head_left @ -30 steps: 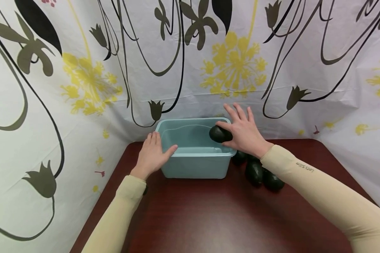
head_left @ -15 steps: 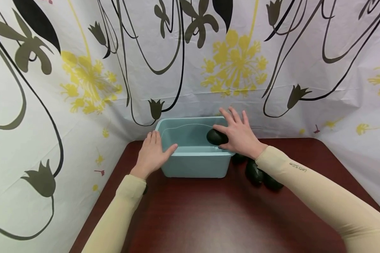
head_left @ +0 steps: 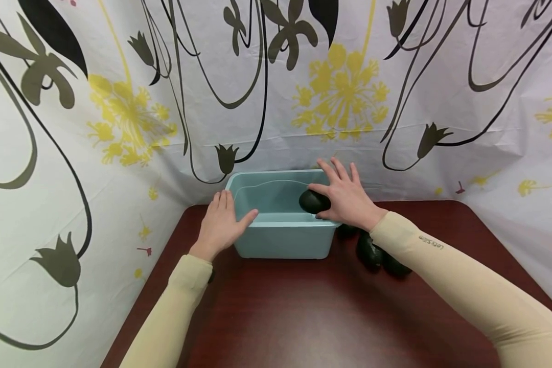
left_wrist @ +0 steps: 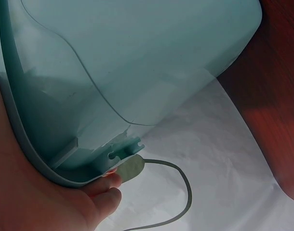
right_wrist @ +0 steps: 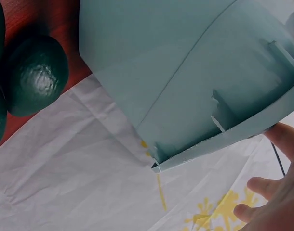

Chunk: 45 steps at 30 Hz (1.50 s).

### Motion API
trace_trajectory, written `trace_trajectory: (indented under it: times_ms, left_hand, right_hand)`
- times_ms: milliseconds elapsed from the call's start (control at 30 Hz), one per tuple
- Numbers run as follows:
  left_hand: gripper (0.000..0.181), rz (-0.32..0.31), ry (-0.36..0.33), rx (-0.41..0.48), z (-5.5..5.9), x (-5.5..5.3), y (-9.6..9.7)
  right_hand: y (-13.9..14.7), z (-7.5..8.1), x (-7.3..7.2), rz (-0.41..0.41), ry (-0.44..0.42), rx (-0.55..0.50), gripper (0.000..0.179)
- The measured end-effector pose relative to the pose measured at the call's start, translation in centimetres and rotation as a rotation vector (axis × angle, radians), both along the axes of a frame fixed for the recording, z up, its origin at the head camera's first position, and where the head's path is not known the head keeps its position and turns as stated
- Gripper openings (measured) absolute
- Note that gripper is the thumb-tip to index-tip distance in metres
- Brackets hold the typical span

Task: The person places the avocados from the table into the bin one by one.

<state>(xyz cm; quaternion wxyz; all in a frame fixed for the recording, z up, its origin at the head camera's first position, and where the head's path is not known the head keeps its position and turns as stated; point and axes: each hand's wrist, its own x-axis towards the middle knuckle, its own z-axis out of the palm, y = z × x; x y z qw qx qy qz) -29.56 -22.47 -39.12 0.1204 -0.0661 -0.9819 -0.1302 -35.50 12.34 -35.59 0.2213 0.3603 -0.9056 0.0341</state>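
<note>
A light blue plastic bin (head_left: 282, 243) stands at the back of the dark red table. My right hand (head_left: 349, 200) pinches a dark green avocado (head_left: 312, 202) between thumb and index finger at the bin's right end, inside the rim; its other fingers stretch out past the back rim. On the bin's left front corner rests my left hand (head_left: 221, 225), fingers straight along the left side and thumb spread over the front edge. The left wrist view shows the left fingertips (left_wrist: 108, 195) against the outside of the rim.
Several more avocados (head_left: 370, 253) lie on the table (head_left: 299, 317) right of the bin, partly under my right forearm; one avocado (right_wrist: 38, 77) shows large in the right wrist view. A white patterned curtain (head_left: 276, 122) hangs close behind the bin.
My right hand has moved slightly left and down with the avocado, taking it further in over the bin. My left hand has kept its place on the corner.
</note>
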Motion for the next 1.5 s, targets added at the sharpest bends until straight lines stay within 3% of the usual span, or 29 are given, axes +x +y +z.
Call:
trace_trajectory:
  times_ms: [867,1500]
  left_hand:
    - [0.118,0.004,-0.011,-0.001,0.03,0.01,0.04]
    - [0.117,-0.001,-0.007,0.007,0.15,0.05,-0.07]
  right_hand:
    - [-0.23,0.47,0.02,-0.021,-0.067,0.076,0.075]
    - [0.00,0.71,0.08,-0.034,-0.050,0.078,0.074]
